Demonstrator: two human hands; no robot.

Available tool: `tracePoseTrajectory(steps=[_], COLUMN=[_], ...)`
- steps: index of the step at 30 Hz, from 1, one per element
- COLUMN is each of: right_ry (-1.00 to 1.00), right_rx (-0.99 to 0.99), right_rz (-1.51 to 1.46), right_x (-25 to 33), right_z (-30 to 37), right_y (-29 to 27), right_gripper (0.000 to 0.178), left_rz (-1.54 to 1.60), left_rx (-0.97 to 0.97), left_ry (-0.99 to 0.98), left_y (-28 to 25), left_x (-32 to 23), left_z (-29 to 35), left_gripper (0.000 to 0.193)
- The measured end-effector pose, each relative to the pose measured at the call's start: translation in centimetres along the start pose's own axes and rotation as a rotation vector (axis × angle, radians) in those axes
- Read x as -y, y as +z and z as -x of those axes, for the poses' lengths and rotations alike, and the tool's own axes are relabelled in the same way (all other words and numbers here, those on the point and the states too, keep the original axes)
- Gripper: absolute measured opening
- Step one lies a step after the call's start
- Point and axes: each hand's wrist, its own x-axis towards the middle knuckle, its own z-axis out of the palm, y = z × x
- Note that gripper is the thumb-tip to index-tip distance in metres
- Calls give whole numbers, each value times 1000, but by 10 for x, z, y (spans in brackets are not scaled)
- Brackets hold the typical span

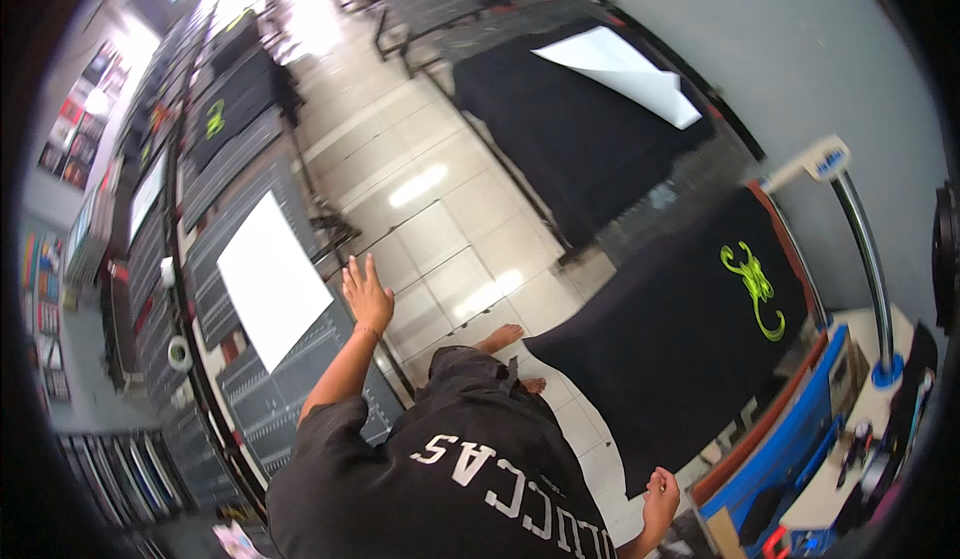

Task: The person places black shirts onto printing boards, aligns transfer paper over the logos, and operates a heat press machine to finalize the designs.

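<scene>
My left hand [368, 301] is raised over the edge of the left table row, fingers spread and holding nothing. Close beside it, a white sheet [272, 281] lies on a grey board. Low on the right, my right hand [660, 502] hangs loosely bent near the corner of a black cloth panel [665, 359]; nothing shows in it. That panel is spread flat and carries a neon-green print [755, 289] toward its far right side. Farther off, a second black cloth [560, 124] has a white sheet [625, 74] with a curled edge on top.
A tiled aisle [430, 234] runs between the two table rows. More black cloths with green prints [215, 119] lie along the left row. At right stand a metal post [865, 259] with a white arm, a blue panel [780, 429] and a cluttered tray. A tape roll [179, 353] sits at left.
</scene>
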Motion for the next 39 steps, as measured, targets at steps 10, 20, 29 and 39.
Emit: tracePoseTrajectory(steps=[10, 20, 29, 39], right_ry=[-607, -660, -598, -497], right_rx=[343, 295, 216, 76], right_rz=[219, 220, 150, -53], right_x=[146, 145, 86, 66], right_z=[-11, 4, 26, 48], right_y=[50, 58, 58, 4], right_gripper=[29, 31, 36, 38], left_rz=[-19, -69, 687, 900], left_rx=[39, -48, -385, -2], left_ry=[-706, -870, 275, 1525], left_y=[3, 33, 16, -84], left_x=[95, 208, -43, -481], left_z=[-46, -107, -156, 62], left_gripper=[100, 36, 53, 51])
